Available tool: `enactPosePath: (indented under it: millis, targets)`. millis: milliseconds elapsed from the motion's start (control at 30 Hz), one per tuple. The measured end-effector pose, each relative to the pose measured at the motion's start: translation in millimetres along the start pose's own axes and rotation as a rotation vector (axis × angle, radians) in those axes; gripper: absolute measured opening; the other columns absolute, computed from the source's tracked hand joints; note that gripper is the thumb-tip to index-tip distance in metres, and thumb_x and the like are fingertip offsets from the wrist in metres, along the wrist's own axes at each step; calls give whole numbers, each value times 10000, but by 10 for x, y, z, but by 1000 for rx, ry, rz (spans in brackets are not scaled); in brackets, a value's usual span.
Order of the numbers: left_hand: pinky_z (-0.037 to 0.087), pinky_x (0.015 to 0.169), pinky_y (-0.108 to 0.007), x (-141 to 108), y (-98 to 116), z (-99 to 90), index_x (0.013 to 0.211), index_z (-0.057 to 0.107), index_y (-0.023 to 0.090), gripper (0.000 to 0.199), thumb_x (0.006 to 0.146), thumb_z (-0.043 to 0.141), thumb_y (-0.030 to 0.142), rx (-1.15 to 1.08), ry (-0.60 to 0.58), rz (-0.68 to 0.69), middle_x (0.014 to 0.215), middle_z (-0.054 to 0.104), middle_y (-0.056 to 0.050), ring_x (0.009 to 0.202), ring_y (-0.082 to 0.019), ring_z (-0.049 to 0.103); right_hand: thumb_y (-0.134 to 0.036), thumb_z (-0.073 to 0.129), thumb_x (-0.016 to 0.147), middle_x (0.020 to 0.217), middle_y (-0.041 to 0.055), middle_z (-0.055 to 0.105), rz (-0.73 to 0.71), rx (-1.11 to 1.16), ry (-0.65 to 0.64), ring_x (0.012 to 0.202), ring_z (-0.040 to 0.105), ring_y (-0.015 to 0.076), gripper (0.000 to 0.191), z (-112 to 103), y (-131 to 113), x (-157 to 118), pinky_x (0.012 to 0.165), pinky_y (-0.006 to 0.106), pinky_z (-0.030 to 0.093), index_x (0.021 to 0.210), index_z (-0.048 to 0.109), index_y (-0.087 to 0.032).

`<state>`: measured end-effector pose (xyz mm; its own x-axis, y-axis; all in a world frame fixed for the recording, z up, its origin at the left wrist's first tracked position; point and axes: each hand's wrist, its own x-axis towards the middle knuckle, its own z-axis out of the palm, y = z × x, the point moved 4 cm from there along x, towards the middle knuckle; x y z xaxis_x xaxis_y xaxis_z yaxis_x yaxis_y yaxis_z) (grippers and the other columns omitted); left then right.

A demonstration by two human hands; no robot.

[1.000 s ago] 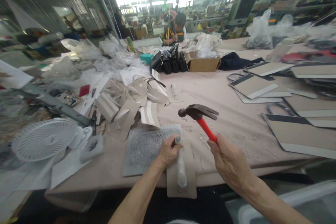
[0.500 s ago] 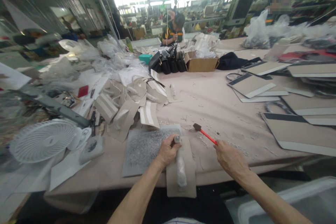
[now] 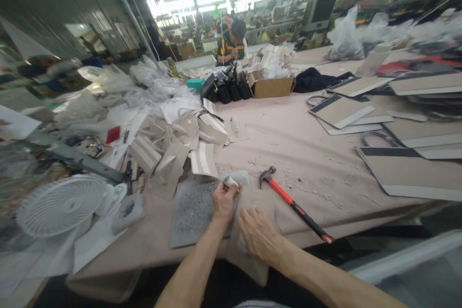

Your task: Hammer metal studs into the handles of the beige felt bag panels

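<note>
My left hand [image 3: 224, 199] is closed on the plastic-wrapped handle [image 3: 231, 182] above the right edge of the speckled grey slab [image 3: 191, 211]. Beside it, my right hand [image 3: 257, 231] has its fingers bent over the beige panel [image 3: 252, 262], which hangs over the table's front edge; its fingertips grip the panel. A hammer [image 3: 285, 196] with a red and black handle lies on the table to the right of both hands, its head toward the back left.
Beige pieces [image 3: 171, 163] are heaped behind the slab, and a white fan [image 3: 61, 206] lies at left. Flat panels [image 3: 415, 173] are stacked at right. Dark bags [image 3: 225, 87] and a cardboard box [image 3: 272, 87] stand farther back. A person [image 3: 233, 43] sits across the table.
The hammer has left my right hand and lies on the table. My right hand has moved left onto the panel, which is now tilted and bent. The view has shifted slightly.
</note>
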<state>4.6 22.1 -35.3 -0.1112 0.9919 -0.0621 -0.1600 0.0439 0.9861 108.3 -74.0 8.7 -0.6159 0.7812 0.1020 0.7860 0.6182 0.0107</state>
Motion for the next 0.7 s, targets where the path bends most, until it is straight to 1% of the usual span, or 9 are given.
enactPosePath:
  millis: [67,167,233,267,333,400,533,600,700]
  targets:
    - [550,699,-281,27,125,-48,854,679,133,300,711,755,386,-92,78,9,788,737,-45,719,-174,693,-108,495,807,852,120,614,133,-40,-2,753,562,247,138,-65,42,19,682,389,417,910,573,-156]
    - [550,754,-272,30,433,-83,902,691,141,301,722,788,362,-48,11,130,822,751,-50,764,-171,698,-104,460,847,773,105,614,312,-25,-29,671,591,229,119,-214,152,-4,599,346,398,874,557,-168]
    - [550,773,-266,11,581,-89,940,692,154,285,747,782,344,-5,-39,195,861,758,-52,800,-173,702,-190,453,919,780,102,641,412,52,-69,655,628,228,122,-253,221,-35,575,332,410,948,567,-158]
    - [551,772,-265,0,608,-80,948,692,159,276,754,778,336,14,-62,210,871,760,-52,807,-175,704,-251,458,945,809,106,661,456,98,-87,667,650,235,170,-244,245,-51,571,331,424,1022,569,-146]
    - [553,772,-266,-18,560,-39,939,697,161,249,762,769,322,51,-108,207,875,762,-54,812,-180,708,-351,470,970,908,118,699,529,180,-119,725,690,250,331,-180,262,-77,587,332,458,1210,529,-130]
    - [552,781,-272,-25,406,12,931,702,160,226,771,755,310,71,-145,171,878,764,-59,818,-185,711,-379,469,980,1001,127,715,577,235,-151,797,712,257,442,-82,243,-92,631,333,487,1350,458,-136]
    - [552,811,-295,-20,76,32,979,684,164,251,771,737,294,52,-155,94,930,770,-74,871,-207,720,-396,451,990,970,130,738,656,339,-215,854,723,282,508,83,150,-106,696,350,506,1430,419,-143]
    - [551,795,-290,-22,2,-1,978,674,168,252,768,734,294,53,-140,80,931,768,-72,867,-206,718,-406,462,981,958,136,744,704,405,-210,863,723,303,563,124,91,-110,703,368,507,1465,380,-130]
    - [544,757,-271,-37,-10,-48,959,662,168,232,776,721,297,74,-143,73,911,762,-67,838,-194,712,-407,490,957,936,149,746,719,502,-173,857,718,323,630,164,-17,-103,706,383,504,1486,349,-97]
